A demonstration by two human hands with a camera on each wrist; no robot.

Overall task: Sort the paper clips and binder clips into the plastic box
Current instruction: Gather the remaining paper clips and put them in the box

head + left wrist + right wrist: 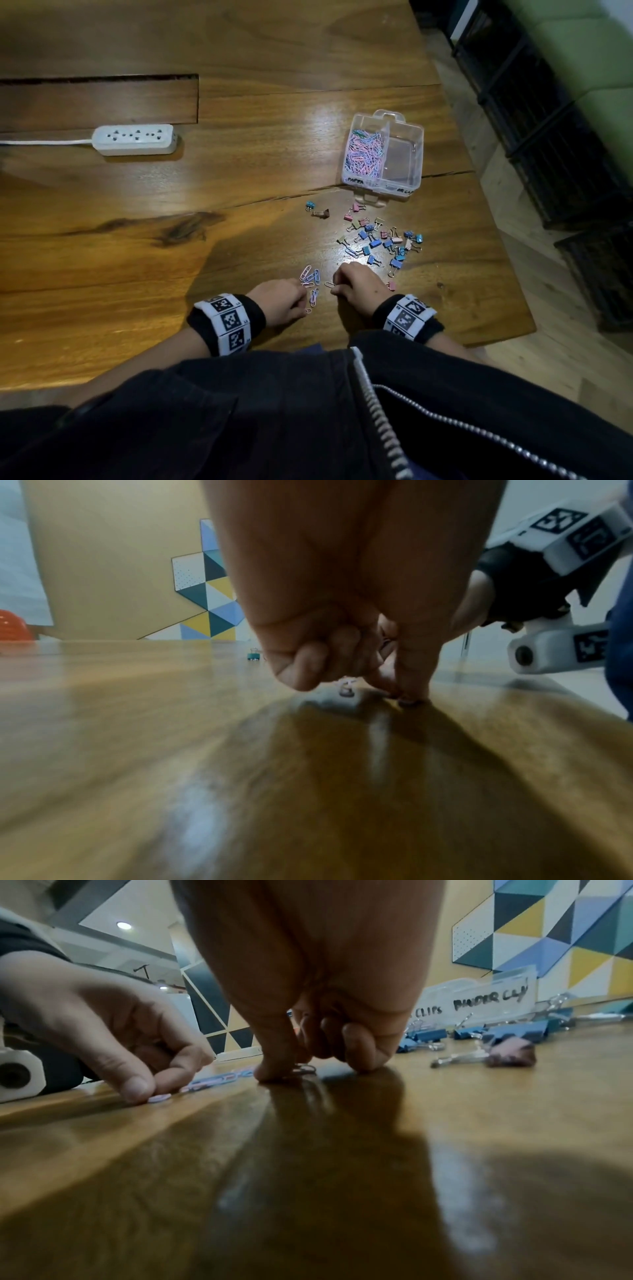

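Note:
A clear plastic box point(402, 161) stands at the table's right; its left compartment is full of pastel paper clips point(364, 154) and its right one is bare. Coloured binder clips point(383, 241) lie scattered in front of it. Several loose paper clips point(311, 279) lie between my hands. My left hand point(303, 298) has its fingers curled down, thumb and forefinger pinching a pink paper clip point(159, 1097) on the wood. My right hand point(337, 287) pinches another paper clip point(303, 1069) against the table with curled fingers.
A white power strip point(135, 138) with its cord lies far left, below a long recess point(99, 99) in the wooden table. The table's right edge point(496, 260) runs close past the binder clips. Black crates point(548, 120) stand on the floor beyond.

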